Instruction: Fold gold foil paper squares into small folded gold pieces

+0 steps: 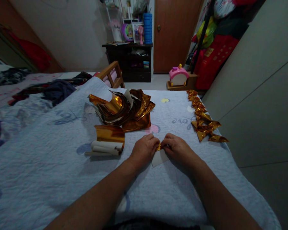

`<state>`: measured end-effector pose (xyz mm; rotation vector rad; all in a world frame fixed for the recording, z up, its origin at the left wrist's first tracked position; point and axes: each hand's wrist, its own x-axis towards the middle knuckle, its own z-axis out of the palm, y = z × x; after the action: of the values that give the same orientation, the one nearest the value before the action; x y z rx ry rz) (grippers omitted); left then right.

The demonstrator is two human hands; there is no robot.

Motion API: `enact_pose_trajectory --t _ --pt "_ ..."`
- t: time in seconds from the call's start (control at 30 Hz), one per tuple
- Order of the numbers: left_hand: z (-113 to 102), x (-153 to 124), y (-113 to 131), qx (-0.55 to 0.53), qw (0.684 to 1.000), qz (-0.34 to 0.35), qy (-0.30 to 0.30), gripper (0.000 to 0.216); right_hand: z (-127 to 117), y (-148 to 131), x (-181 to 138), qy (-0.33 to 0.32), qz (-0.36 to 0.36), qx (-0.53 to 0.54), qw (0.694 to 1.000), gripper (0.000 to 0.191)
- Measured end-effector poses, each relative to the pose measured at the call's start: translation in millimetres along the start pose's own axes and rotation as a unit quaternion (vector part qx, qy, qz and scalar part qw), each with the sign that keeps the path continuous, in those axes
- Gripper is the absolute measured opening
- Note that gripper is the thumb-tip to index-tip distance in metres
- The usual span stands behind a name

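Between my two hands lies a sheet of gold foil paper, its white back facing up and its far edge turned over to show a gold strip. My left hand pinches the left end of that strip. At the right end, my right hand grips it with fingers pressed together. Beyond my left hand spreads a pile of curled gold foil sheets. Nearer sit several rolled sheets, white backs outward. Along the right edge runs a row of folded gold foil pieces.
Everything rests on a light blue patterned bedcover. Dark clothes lie at the far left. A wooden chair stands past the far edge, a pink toy beyond it to the right. A pale cabinet borders the right side.
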<state>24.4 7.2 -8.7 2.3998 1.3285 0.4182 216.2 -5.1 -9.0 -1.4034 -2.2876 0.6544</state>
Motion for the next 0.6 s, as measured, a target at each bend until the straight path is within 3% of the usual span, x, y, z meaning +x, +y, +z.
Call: enact_pose_trajectory --t 0.6 --pt "9.6 2.5 3.3 0.050 0.998 -0.019 0.011 0.006 -3.2 -2.9 -0.8 -0.010 -0.017 0.002 1.000 0.025"
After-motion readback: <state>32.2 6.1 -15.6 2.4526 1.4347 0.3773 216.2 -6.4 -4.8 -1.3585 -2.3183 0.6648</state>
